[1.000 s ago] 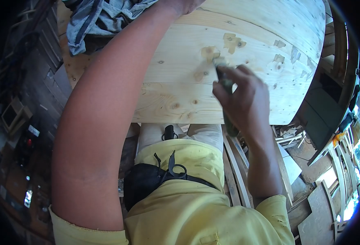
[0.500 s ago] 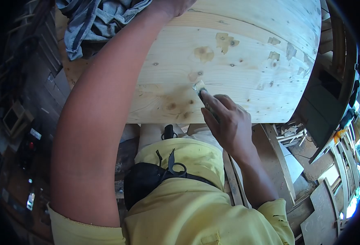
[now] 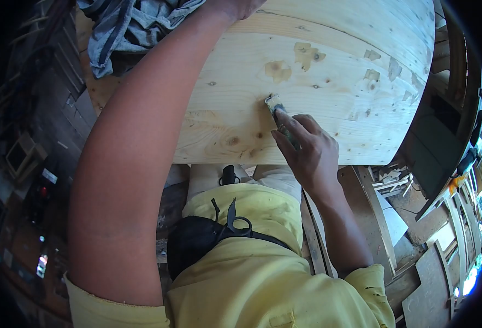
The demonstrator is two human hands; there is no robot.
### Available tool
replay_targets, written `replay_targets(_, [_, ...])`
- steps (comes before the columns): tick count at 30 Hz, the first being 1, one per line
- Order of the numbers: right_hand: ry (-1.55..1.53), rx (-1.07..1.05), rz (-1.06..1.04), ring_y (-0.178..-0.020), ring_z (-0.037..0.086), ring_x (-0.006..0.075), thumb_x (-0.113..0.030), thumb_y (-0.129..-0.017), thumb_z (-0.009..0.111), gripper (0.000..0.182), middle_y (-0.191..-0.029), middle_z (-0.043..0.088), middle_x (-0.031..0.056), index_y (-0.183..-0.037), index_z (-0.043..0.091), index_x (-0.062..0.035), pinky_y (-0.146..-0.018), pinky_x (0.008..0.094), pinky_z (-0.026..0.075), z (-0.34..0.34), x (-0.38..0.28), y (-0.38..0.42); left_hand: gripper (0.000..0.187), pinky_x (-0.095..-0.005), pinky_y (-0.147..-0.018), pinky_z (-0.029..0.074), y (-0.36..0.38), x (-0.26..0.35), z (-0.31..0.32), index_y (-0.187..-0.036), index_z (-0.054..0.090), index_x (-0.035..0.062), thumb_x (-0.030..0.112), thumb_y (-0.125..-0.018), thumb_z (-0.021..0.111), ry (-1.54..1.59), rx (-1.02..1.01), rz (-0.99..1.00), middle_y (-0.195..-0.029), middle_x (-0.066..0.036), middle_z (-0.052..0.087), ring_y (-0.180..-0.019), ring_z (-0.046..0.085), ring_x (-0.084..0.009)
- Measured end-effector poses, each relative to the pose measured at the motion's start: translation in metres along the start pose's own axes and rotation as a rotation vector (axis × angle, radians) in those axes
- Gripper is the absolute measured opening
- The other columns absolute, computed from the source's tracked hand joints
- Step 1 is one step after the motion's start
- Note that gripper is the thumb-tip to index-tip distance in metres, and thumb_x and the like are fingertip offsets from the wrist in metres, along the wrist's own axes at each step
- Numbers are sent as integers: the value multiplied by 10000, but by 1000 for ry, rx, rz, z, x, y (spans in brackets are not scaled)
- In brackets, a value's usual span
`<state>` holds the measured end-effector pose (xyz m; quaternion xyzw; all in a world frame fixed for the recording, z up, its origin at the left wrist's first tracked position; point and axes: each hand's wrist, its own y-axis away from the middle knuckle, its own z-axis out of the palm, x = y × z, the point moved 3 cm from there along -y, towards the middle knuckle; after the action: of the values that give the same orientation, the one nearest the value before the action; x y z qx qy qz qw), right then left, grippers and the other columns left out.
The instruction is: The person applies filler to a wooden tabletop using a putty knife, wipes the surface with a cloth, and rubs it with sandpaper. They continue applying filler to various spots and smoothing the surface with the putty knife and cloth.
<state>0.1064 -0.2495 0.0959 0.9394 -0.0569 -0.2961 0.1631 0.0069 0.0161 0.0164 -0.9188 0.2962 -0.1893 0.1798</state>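
My right hand (image 3: 309, 147) is closed round a putty knife (image 3: 276, 106), whose putty-smeared blade rests on a pale wooden panel (image 3: 241, 60). The blade points up and away from me, just below a tan filler patch (image 3: 278, 71). More patches and dark knots mark the boards. My left arm reaches across the panel to its far side, where my left hand (image 3: 243, 6) shows only in part at the top edge of the view. Its fingers are cut off, so what they hold is hidden.
A crumpled grey-blue cloth (image 3: 137, 27) lies at the panel's upper left. Wood strips and offcuts (image 3: 396, 183) are at the lower right, near a dark green board (image 3: 435, 147). The panel's near edge runs just in front of my waist.
My right hand has moved the putty knife slightly up and to the right over the panel. The left arm has hardly moved.
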Motion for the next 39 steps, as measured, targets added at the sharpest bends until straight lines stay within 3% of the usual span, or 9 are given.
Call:
replay_targets(8, [83,-136,101,-682,654,326,-195,-855,690,284,-851,602,115,-1118,686,-85,-614,437,515,-16,-29,-9,552,-571,-1218,119,0,0,1,-1424,512,70,439,-1020,440,15,-6,-7,-1553,-182,387,-1477,272,-383])
replay_targets(12, [32,-50,95,-669,648,347,-201,-865,675,258,-850,606,131,-1083,680,-64,-609,451,517,-15,-29,-21,554,-570,-1218,119,0,0,1,-1428,508,70,439,-1020,440,20,-4,-13,-1554,-183,385,-1478,272,-382])
replay_targets(17, [99,-253,119,-672,654,362,-190,-884,635,200,-846,612,157,-1002,654,-30,-623,471,519,-13,-35,-14,554,-572,-1218,123,1,-1,2,-1422,515,71,443,-1017,446,6,6,-12,-1555,-180,385,-1476,277,-383])
replay_targets(24, [87,-132,100,-673,658,357,-197,-880,637,191,-842,616,157,-969,651,-28,-623,469,524,-14,-36,-24,545,-575,-1216,127,0,0,0,-1414,523,72,434,-1013,458,14,13,-1,-1544,-179,402,-1469,290,-385])
replay_targets(27, [119,-253,109,-667,653,360,-202,-879,643,191,-835,615,157,-958,651,-28,-619,466,524,-17,-34,-18,536,-573,-1215,132,-1,1,-1,-1407,527,72,430,-1015,456,-1,15,1,-1538,-179,410,-1465,296,-387])
replay_targets(30, [51,-69,111,-648,643,368,-178,-854,650,168,-819,610,162,-928,644,-27,-613,471,523,-24,-29,-26,531,-570,-1215,134,0,1,-2,-1406,525,70,424,-1015,458,8,21,-4,-1534,-180,412,-1463,297,-388])
replay_targets(34, [128,-256,138,-676,651,373,-185,-833,673,197,-821,618,153,-963,688,-38,-646,472,533,-25,-24,-16,526,-567,-1215,142,0,1,-6,-1407,521,68,415,-1015,468,15,14,1,-1528,-178,418,-1462,299,-385])
replay_targets(39, [72,-55,297,-716,682,339,-205,-818,712,287,-862,671,133,-1068,746,-69,-696,435,552,-58,9,-12,508,-572,-1209,165,0,1,-7,-1401,521,64,396,-1020,473,-20,1,29,-1522,-181,424,-1456,312,-383])
